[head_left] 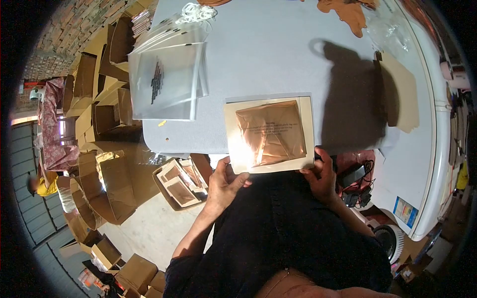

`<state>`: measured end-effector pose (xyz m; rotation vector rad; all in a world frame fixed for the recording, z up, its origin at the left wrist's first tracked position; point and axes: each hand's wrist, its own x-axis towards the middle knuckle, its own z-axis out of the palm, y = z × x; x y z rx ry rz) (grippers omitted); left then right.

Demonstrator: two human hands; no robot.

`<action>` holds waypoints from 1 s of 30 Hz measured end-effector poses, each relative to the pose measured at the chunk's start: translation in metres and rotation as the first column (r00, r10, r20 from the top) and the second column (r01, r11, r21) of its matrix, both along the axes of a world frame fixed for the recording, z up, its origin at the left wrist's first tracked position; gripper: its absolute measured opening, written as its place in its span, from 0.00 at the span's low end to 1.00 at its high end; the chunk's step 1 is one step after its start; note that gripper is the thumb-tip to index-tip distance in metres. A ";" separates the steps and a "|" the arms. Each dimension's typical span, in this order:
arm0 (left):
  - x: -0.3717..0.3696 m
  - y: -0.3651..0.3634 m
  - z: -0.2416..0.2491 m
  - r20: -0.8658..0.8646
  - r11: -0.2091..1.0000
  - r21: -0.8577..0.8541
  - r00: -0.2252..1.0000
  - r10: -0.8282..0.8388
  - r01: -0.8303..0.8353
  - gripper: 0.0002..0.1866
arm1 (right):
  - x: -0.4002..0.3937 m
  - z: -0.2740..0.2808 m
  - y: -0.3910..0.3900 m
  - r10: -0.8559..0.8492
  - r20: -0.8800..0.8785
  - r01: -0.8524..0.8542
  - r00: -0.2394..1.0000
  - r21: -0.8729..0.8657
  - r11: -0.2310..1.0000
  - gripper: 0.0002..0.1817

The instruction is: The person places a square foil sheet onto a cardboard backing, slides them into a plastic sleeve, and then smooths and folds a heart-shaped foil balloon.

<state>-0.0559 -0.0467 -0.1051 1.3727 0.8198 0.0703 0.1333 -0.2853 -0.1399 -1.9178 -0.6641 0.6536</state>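
A clear bag [268, 95] holds a cream card with a copper-coloured packet [273, 134] on it, printed with small dark text. My left hand [226, 184] pinches its lower left corner, and my right hand [320, 176] grips the lower right corner. The bagged packet lies at the table's near edge, partly over my lap. Bright glare covers its lower left part. Behind it to the left, a stack of clear plastic bags [169, 84] lies on the grey table [258, 49].
White string [198, 13] and brown pieces [345, 14] lie at the table's far side. Cream card [401, 94] is at the right. Left of my lap stands a box of similar packets [181, 186]. Cardboard boxes [112, 188] fill the left; a fan [388, 243] is lower right.
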 end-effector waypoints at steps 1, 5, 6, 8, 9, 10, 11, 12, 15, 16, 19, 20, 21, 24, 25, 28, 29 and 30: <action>0.000 0.000 -0.002 0.016 1.000 0.009 1.000 0.010 -0.010 0.24 | 0.000 0.000 0.000 0.002 0.015 -0.002 1.000 0.002 1.000 0.39; -0.003 0.001 -0.003 0.004 0.998 0.055 1.000 -0.018 0.018 0.20 | 0.000 -0.001 0.001 0.008 0.038 -0.008 0.999 0.017 1.000 0.37; -0.003 0.001 -0.002 -0.018 0.997 0.069 0.999 -0.042 0.043 0.19 | 0.000 -0.002 0.001 0.004 0.044 -0.005 0.999 0.016 1.000 0.37; -0.002 0.002 -0.001 0.016 1.000 0.007 1.000 -0.024 0.024 0.16 | -0.001 -0.003 0.001 -0.003 0.055 0.003 0.998 0.011 1.000 0.36; -0.002 0.002 -0.001 0.032 1.000 -0.024 0.999 -0.015 0.016 0.14 | -0.001 -0.001 0.001 -0.006 0.058 0.006 0.998 0.003 1.000 0.36; -0.002 0.002 -0.002 0.045 0.999 -0.037 0.999 -0.010 0.012 0.14 | -0.002 0.002 0.003 -0.008 0.061 0.008 0.998 -0.005 1.000 0.36; -0.002 0.002 -0.002 0.058 0.999 -0.050 0.998 -0.005 0.008 0.13 | -0.002 0.004 0.004 -0.010 0.064 0.011 0.998 -0.011 1.000 0.36; -0.003 0.002 -0.002 0.071 0.998 -0.062 0.997 0.001 0.004 0.13 | -0.002 0.003 0.003 -0.013 0.064 0.014 0.998 -0.015 1.000 0.36; -0.002 0.003 0.000 0.058 0.994 -0.111 0.998 0.021 -0.015 0.13 | -0.003 0.000 0.002 -0.022 0.066 0.023 0.998 -0.026 0.999 0.36; -0.002 0.002 0.000 0.053 0.994 -0.106 0.998 0.023 -0.017 0.13 | -0.004 0.001 0.003 -0.025 0.069 0.027 0.997 -0.031 0.999 0.36; -0.003 0.003 -0.003 0.047 0.995 -0.093 0.999 0.025 -0.020 0.14 | -0.004 -0.001 0.002 -0.031 0.067 0.033 0.997 -0.034 0.999 0.35; -0.004 0.003 -0.003 0.050 0.996 -0.092 0.998 0.023 -0.018 0.14 | -0.005 -0.002 0.002 -0.032 0.064 0.034 0.997 -0.033 0.999 0.35; -0.004 0.003 -0.003 0.053 0.996 -0.092 0.998 0.020 -0.015 0.14 | -0.005 0.000 0.003 -0.030 0.059 0.034 0.998 -0.069 0.997 0.34; -0.003 0.005 0.000 -0.003 0.996 -0.093 1.000 -0.015 0.015 0.14 | -0.005 0.005 0.004 -0.026 0.049 0.032 0.998 -0.129 0.991 0.31; -0.002 0.006 0.002 0.028 0.989 -0.147 1.000 0.006 -0.001 0.15 | -0.005 -0.001 0.003 -0.025 0.046 0.030 0.999 -0.119 0.992 0.30; -0.001 0.007 0.007 0.101 0.943 -0.326 0.989 0.103 -0.065 0.17 | -0.002 0.010 0.007 -0.009 -0.011 0.008 1.000 -0.108 0.994 0.27; -0.001 0.007 0.009 0.112 0.913 -0.396 0.982 0.154 -0.098 0.18 | -0.001 0.017 0.010 -0.002 -0.038 -0.002 0.999 -0.109 0.994 0.26; -0.001 0.006 0.010 0.119 0.876 -0.465 0.972 0.204 -0.127 0.19 | 0.000 0.020 0.012 -0.010 -0.167 -0.002 0.986 -0.068 0.998 0.25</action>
